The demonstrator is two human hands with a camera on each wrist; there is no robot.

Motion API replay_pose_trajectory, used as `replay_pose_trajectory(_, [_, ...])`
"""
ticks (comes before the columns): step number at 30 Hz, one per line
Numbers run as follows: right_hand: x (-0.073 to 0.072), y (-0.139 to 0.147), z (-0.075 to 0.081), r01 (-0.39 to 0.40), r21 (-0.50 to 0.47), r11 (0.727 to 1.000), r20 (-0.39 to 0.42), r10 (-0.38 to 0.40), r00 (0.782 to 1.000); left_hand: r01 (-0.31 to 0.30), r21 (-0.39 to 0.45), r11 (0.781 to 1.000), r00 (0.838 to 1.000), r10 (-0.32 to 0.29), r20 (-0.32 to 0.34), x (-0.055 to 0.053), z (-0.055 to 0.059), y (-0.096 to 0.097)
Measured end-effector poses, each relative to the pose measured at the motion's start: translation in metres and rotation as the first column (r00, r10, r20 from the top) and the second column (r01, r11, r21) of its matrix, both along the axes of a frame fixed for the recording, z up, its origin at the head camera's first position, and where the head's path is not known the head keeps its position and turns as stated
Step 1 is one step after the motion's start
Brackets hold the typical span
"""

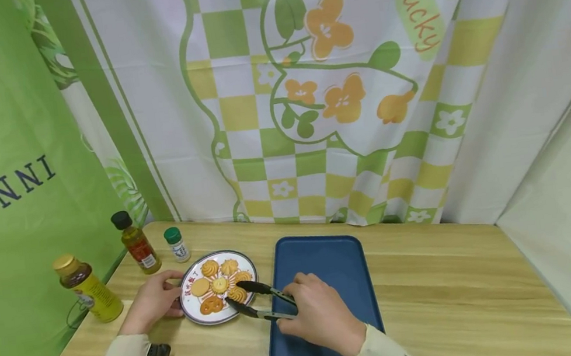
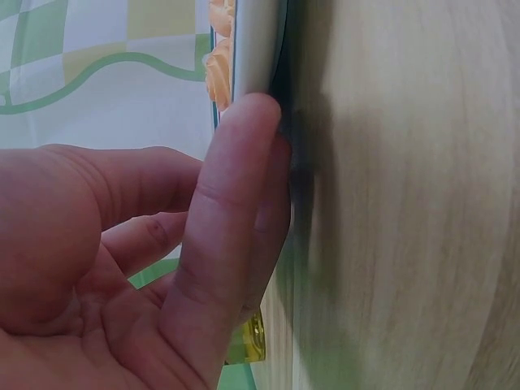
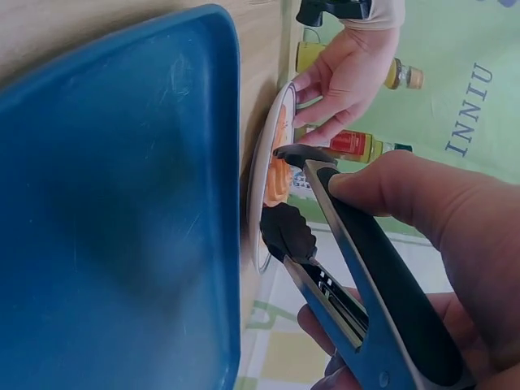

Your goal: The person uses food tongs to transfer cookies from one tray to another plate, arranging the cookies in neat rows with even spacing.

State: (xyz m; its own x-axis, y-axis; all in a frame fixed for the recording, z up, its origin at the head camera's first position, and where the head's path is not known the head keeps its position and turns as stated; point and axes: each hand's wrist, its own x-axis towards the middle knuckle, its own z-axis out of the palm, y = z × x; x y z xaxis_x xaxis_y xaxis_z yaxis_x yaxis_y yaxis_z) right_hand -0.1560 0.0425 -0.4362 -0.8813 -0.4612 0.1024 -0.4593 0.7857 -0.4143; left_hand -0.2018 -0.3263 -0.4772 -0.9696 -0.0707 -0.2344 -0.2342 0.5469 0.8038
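Note:
My right hand [image 1: 322, 312] grips a pair of black-tipped metal tongs [image 3: 370, 284], its thumb along one arm. The tongs' tips are spread around a swirled cookie [image 1: 237, 294] at the right side of a round plate [image 1: 217, 318]; whether they touch it I cannot tell. Several cookies lie on this white, blue-rimmed plate, among them a pretzel-shaped one [image 1: 211, 305] and a smooth round one [image 1: 200, 287]. At the plate's left edge my left hand [image 1: 154, 301] touches the rim with its fingertips, fingers fairly straight, as the left wrist view shows.
A dark blue tray [image 1: 321, 256] lies right of the plate, partly under my right hand. To the left stand a gold-capped bottle [image 1: 95, 293], a black-capped bottle [image 1: 140, 247] and a green-capped shaker [image 1: 177, 246]. Curtains [image 1: 236, 119] hang behind the wooden table [image 1: 463, 298].

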Motion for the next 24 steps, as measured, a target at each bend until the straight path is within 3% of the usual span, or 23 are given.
replay_pose_trajectory(18, [-0.0010,-0.0015,0.0026,-0.003,0.082,0.997,-0.033,0.006,0.999,0.002,-0.006,1.000,1.000,-0.002,-0.003,-0.0006,0.0004,0.0004])
replay_pose_trajectory(24, [0.0006,0.0013,0.0025,-0.001,0.036,0.999,-0.003,0.002,1.000,0.003,-0.012,1.000,1.000,-0.003,0.001,-0.0005,-0.0017,-0.0009])
